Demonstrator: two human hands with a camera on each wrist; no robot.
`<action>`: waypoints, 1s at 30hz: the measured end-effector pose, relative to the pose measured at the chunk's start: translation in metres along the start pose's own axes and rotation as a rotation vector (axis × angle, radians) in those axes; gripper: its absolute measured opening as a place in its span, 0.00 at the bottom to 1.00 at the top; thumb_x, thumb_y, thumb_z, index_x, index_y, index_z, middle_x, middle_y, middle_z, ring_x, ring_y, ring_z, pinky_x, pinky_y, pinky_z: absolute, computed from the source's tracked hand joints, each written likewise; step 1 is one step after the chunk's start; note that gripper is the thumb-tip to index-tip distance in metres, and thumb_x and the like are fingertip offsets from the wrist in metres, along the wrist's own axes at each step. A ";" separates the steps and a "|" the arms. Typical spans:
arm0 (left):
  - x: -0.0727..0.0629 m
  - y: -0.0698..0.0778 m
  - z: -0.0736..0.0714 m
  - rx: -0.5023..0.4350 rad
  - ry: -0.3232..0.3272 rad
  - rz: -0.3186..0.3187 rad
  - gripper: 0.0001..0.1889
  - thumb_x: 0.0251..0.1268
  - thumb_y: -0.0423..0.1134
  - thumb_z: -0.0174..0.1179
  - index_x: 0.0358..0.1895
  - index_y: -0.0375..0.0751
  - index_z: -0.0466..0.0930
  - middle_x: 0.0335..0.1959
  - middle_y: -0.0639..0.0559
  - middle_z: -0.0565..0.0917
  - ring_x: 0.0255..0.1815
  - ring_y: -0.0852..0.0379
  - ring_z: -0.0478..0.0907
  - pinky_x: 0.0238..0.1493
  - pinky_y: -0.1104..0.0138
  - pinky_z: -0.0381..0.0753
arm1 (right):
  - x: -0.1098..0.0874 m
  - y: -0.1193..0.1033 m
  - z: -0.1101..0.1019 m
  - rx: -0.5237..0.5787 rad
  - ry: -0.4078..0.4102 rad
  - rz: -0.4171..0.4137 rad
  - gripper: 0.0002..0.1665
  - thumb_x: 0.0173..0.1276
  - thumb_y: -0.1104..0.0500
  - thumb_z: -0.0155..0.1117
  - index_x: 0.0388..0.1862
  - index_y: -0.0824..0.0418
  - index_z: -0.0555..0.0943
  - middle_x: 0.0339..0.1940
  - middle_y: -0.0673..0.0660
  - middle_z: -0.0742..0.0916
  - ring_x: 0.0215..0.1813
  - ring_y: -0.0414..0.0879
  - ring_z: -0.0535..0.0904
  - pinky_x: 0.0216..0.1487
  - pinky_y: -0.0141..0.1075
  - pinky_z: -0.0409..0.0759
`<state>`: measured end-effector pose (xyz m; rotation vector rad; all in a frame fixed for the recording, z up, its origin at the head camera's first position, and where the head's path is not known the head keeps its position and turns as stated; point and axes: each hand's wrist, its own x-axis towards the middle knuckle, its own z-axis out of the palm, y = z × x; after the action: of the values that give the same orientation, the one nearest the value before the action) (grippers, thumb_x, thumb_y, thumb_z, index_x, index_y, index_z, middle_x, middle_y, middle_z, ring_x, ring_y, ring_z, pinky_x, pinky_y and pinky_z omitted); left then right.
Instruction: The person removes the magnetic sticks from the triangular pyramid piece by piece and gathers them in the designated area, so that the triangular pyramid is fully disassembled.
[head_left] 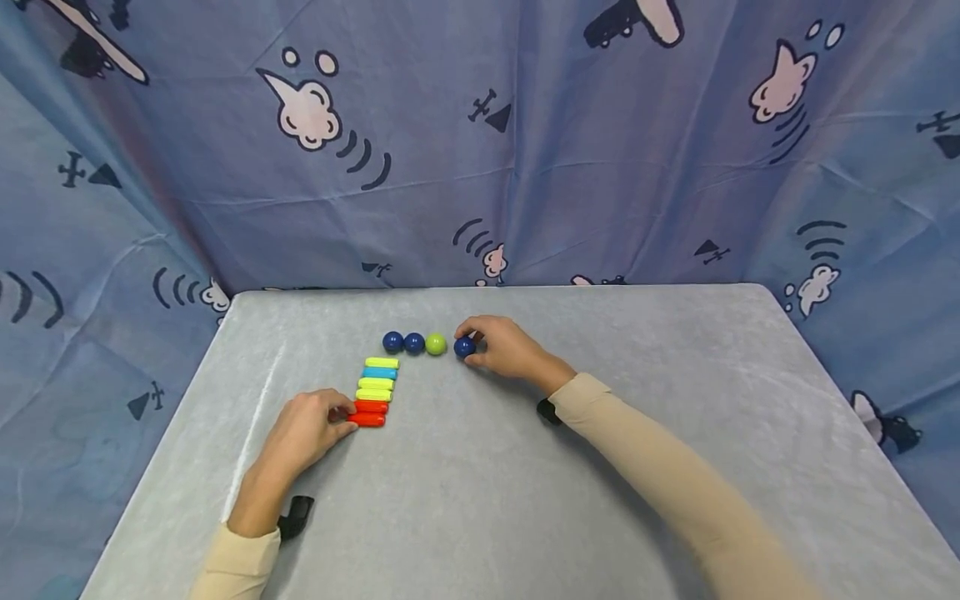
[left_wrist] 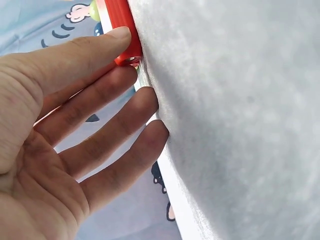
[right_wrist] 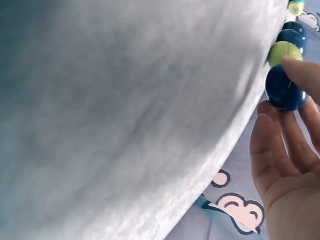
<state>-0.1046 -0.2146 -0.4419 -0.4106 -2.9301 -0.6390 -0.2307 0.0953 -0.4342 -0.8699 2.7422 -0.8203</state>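
Observation:
My left hand (head_left: 306,429) pinches the end of the nearest red stick (head_left: 367,421) between thumb and fingers. A second red stick (head_left: 371,407) lies right against it, heading a short column of sticks with yellow-green ones (head_left: 375,395) and a blue one (head_left: 379,373). In the left wrist view the thumb lies over the red stick (left_wrist: 122,20), the other fingers spread loosely. My right hand (head_left: 510,348) holds a dark blue ball (head_left: 464,347) between thumb and fingertips. Left of it, a green ball (head_left: 436,344) and two dark blue balls (head_left: 414,344) stand touching in a row.
A grey cloth covers the table (head_left: 570,500), its far edge close behind the row of balls. A blue patterned curtain (head_left: 420,108) hangs behind and at both sides. Black wrist straps (head_left: 296,517) show beneath both wrists.

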 end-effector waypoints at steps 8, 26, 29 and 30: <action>-0.003 0.003 0.000 -0.008 -0.035 -0.035 0.08 0.48 0.32 0.76 0.32 0.42 0.87 0.28 0.53 0.84 0.28 0.59 0.76 0.32 0.64 0.75 | 0.008 0.000 0.009 -0.001 -0.007 0.047 0.24 0.59 0.61 0.76 0.55 0.56 0.82 0.53 0.52 0.87 0.52 0.46 0.84 0.57 0.40 0.81; 0.000 0.003 -0.001 -0.051 -0.047 -0.039 0.09 0.49 0.32 0.75 0.34 0.42 0.86 0.29 0.51 0.83 0.30 0.57 0.77 0.34 0.64 0.76 | -0.006 0.002 0.002 -0.066 0.040 0.043 0.32 0.59 0.58 0.76 0.63 0.53 0.77 0.61 0.54 0.81 0.55 0.49 0.81 0.57 0.44 0.80; 0.000 0.000 -0.004 -0.074 -0.042 -0.043 0.10 0.49 0.32 0.75 0.34 0.42 0.86 0.29 0.51 0.84 0.31 0.57 0.78 0.34 0.64 0.77 | -0.017 0.007 -0.005 -0.087 0.047 0.037 0.32 0.60 0.58 0.75 0.63 0.53 0.77 0.61 0.55 0.81 0.54 0.50 0.81 0.55 0.45 0.80; 0.000 -0.001 -0.005 -0.081 -0.040 -0.047 0.10 0.49 0.32 0.75 0.35 0.42 0.86 0.30 0.52 0.84 0.31 0.57 0.78 0.34 0.64 0.77 | -0.022 0.010 -0.007 -0.106 0.052 0.032 0.31 0.60 0.58 0.74 0.63 0.53 0.77 0.60 0.55 0.81 0.54 0.50 0.80 0.55 0.45 0.80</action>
<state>-0.1044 -0.2178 -0.4378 -0.3683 -2.9674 -0.7672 -0.2199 0.1180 -0.4340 -0.8320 2.8598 -0.7065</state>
